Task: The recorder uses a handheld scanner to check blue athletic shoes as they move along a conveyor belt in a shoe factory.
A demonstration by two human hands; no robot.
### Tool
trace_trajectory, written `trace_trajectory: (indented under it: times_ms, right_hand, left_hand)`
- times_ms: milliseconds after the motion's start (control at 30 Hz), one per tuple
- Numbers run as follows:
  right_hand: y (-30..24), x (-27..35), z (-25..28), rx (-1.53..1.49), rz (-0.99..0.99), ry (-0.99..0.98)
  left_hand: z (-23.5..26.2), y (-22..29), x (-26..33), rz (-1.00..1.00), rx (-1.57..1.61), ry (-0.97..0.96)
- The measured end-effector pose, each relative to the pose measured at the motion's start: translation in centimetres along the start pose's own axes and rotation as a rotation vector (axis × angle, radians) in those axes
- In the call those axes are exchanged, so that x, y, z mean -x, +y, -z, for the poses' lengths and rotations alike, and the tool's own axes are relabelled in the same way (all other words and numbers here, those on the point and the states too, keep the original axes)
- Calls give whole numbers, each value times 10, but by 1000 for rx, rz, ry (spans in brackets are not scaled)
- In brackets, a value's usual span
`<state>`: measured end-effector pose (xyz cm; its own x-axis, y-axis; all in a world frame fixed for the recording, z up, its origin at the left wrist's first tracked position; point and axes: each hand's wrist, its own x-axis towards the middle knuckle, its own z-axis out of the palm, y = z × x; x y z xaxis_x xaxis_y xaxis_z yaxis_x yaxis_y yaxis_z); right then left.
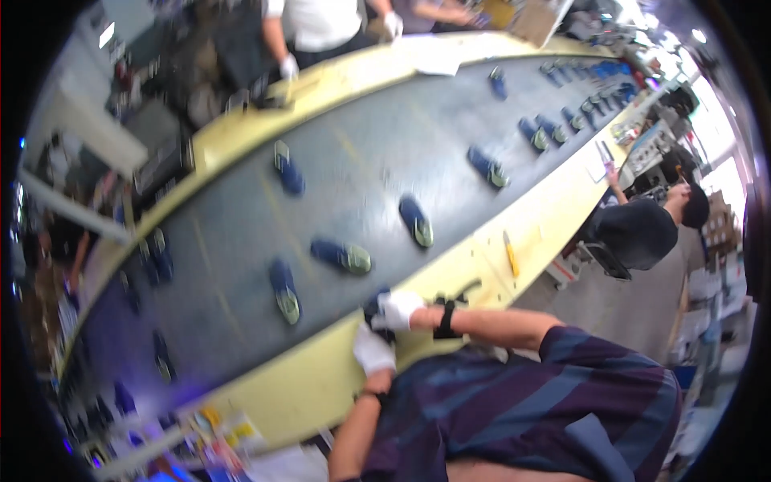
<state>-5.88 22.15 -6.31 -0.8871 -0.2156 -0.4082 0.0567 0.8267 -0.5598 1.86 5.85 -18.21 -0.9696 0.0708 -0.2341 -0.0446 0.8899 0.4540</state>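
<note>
Both my hands are in white gloves, close together at the near edge of the conveyor. My right hand [397,310] grips a dark blue shoe [374,305], which the gloves mostly cover. Just below it, my left hand [373,350] is closed against the same shoe's lower end. On the grey belt beyond them lie loose blue shoes with pale green insides: one shoe [341,255] lies nearly sideways, another shoe [283,291] is to its left, and a third shoe [416,221] is to its right.
A yellow-handled tool [511,254] lies on the pale yellow ledge [474,265] along the grey belt [233,273]. More shoes [550,128] line the belt's far right. Across it stands a person in white [321,24]; a person in black [638,229] sits at right.
</note>
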Motion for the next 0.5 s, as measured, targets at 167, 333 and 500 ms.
trace_trajectory:
  times_ms: [167, 333, 500]
  right_hand:
    - [-5, 15, 22, -61, -68, -116]
    - [47, 30, 31, -101, -161, 4]
    - [131, 45, 36, -92, -259, 182]
  left_hand:
    - [25, 25, 14, -12, -261, -35]
    - [37, 16, 6, 24, -155, -271]
    - [10, -54, 4, 74, 81, -350]
